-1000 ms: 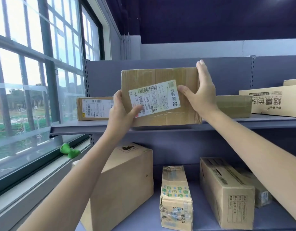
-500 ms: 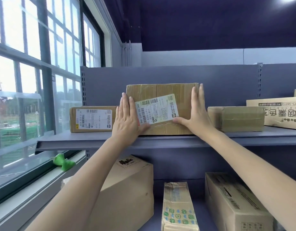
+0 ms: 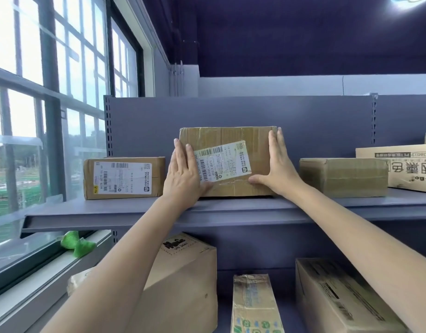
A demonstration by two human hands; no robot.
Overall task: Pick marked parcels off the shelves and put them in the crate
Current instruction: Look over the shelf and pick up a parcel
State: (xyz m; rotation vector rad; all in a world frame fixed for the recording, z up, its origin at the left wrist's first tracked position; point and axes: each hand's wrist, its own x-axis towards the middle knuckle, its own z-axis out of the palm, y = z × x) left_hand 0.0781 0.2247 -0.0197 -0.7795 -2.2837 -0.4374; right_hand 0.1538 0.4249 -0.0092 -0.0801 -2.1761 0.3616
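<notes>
A brown cardboard parcel with a slanted white barcode label stands on the upper grey shelf, close to the back panel. My left hand lies flat against its front left side, fingers straight and covering the label's left end. My right hand is flat against the front right side, thumb along the lower front. Neither hand wraps around the parcel. No crate is in view.
On the same shelf are a labelled parcel to the left, a plain one to the right and a large printed carton at far right. Three boxes sit on the lower shelf. A window and sill with a green object run along the left.
The parcel, gripped and tilted at the shelf's front edge a second ago, now stands further back on the shelf. Both hands went from gripping its sides to lying flat on its front.
</notes>
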